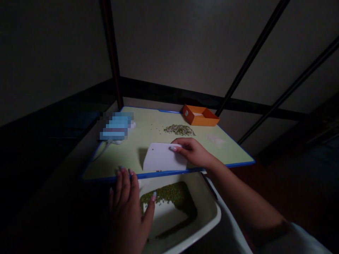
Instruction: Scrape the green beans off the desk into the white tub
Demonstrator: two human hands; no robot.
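My right hand (192, 152) pinches the top edge of a white plastic scraper (162, 157), which stands on its edge at the near rim of a pale green mat (132, 151) with a blue border. My left hand (129, 204) grips the left rim of a white tub (209, 218) held just below the mat's near edge, thumb inside it. Green beans (172, 195) lie in the tub's far part. A small heap of the same beans (180, 129) lies on the mat beyond the scraper.
An orange box (200, 115) sits at the mat's far edge. A blurred blue object (116, 126) with a white cable lies at the far left of the mat. Black frame bars rise behind the table. The room is dim.
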